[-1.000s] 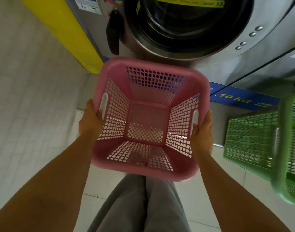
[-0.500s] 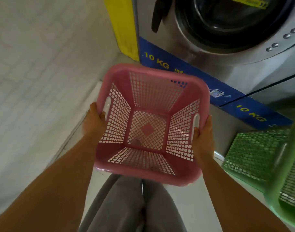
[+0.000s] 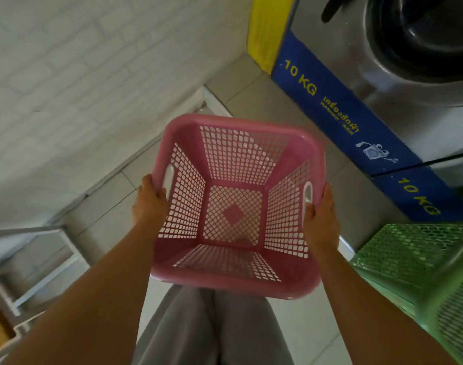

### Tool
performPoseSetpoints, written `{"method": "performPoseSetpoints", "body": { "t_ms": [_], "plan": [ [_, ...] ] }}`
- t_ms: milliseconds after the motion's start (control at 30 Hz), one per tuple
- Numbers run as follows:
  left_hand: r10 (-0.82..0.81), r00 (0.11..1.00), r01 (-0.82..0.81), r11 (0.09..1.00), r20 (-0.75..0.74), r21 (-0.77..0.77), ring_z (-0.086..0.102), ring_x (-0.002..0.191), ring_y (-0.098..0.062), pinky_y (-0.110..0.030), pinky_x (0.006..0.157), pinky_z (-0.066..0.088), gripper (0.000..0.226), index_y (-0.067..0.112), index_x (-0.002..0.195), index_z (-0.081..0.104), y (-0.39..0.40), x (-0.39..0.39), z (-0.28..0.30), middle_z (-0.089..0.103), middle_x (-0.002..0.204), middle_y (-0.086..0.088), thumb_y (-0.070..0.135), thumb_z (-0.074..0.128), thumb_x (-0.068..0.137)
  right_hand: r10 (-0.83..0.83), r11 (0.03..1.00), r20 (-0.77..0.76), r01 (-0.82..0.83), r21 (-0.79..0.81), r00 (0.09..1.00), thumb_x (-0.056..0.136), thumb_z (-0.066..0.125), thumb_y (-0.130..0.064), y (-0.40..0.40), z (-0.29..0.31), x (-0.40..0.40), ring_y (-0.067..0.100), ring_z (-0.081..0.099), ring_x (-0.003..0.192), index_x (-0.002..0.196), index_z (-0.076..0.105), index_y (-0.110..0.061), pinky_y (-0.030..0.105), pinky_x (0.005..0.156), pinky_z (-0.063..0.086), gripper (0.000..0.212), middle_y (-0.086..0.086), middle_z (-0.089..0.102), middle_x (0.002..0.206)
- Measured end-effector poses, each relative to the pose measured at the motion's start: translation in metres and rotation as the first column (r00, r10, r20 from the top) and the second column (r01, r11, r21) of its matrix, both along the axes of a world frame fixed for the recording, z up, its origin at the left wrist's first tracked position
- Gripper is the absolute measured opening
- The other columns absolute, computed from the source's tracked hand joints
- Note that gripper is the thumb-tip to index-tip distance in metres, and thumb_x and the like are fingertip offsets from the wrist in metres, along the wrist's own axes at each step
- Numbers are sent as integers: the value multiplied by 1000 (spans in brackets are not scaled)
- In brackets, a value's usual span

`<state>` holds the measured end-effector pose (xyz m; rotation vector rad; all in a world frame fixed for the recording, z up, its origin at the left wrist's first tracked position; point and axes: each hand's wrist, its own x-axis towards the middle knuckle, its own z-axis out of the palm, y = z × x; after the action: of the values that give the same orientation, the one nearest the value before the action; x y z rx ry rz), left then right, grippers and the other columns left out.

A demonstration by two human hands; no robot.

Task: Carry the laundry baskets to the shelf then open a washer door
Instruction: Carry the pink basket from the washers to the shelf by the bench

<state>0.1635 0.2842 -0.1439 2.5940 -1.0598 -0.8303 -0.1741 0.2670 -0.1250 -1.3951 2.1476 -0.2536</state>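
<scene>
I hold an empty pink laundry basket (image 3: 235,281) in front of me, above my grey trousers. My left hand (image 3: 149,206) grips its left handle slot and my right hand (image 3: 320,216) grips the right one. A green laundry basket (image 3: 420,262) stands on the floor at the lower right. At the top right is a steel washer (image 3: 330,46) whose round door (image 3: 425,40) is shut, with a dark handle on its left side.
A blue "10 KG" strip (image 3: 338,106) runs along the base of the washers. A yellow panel (image 3: 267,30) borders the washer on its left. A white tiled wall (image 3: 88,83) fills the left. A metal frame (image 3: 41,262) shows at the lower left.
The view has swung left: the washer has slid to the top right and the metal frame has appeared at the lower left. Both hands keep their grip on the pink basket.
</scene>
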Motion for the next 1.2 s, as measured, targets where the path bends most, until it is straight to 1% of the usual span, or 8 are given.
{"method": "performPoseSetpoints", "body": {
  "t_ms": [233,433,600,800,900,1033,1133,1200],
  "plan": [
    [134,990,-135,990,-30,-34,60,84,-31,-37,70,42,33,18,126,47,66,69,-15,66,103,-11,23,50,93,78,996,-40,-80,-39,996,100,44,-31,38,-23,75,36,53,124,153,12,-21,49,96,46,63,7,35,154],
    [290,954,-291,957,-74,0,56,80,-26,-35,71,43,37,21,126,50,122,132,-33,67,104,-10,21,54,89,121,992,-47,-122,-34,992,98,49,-25,69,-52,144,34,52,126,153,18,-18,46,99,45,64,8,39,152],
    [385,920,-380,922,-77,70,52,76,-24,-33,68,38,40,20,127,50,158,173,-56,66,103,-12,16,55,87,164,986,-22,-164,2,986,96,51,-24,87,-82,187,36,60,115,151,21,-19,45,91,49,63,9,49,144],
    [426,890,-407,903,-165,136,57,84,-28,-37,73,46,42,21,129,49,184,197,-96,64,104,-9,16,57,87,248,968,-77,-243,69,966,95,51,-25,88,-125,205,37,66,99,151,21,-19,42,80,53,64,13,60,130],
    [420,889,-382,900,-184,208,59,96,-34,-46,87,51,53,20,136,44,191,199,-109,63,113,-12,12,57,85,261,962,-94,-252,102,961,97,48,-23,89,-136,208,37,66,100,152,17,-20,42,80,53,63,13,57,135],
    [376,909,-317,905,-183,283,59,103,-40,-47,86,51,50,10,136,39,201,183,-111,61,119,-18,7,53,87,260,949,-62,-243,199,964,99,40,-25,100,-138,205,37,66,100,153,2,-22,43,75,57,66,11,30,155],
    [352,916,-293,915,-192,278,59,107,-42,-47,79,51,60,7,138,32,207,163,-101,55,126,-19,15,61,86,326,920,-60,-302,249,944,99,43,-27,114,-128,199,38,58,116,153,-1,-17,45,85,55,71,10,17,160],
    [299,937,-252,936,-179,245,57,112,-42,-55,86,52,71,10,142,27,211,154,-92,50,134,-17,21,65,84,384,895,-65,-354,270,921,98,46,-23,123,-120,195,36,49,128,153,0,-13,43,92,50,73,10,13,161]
  ]
}}
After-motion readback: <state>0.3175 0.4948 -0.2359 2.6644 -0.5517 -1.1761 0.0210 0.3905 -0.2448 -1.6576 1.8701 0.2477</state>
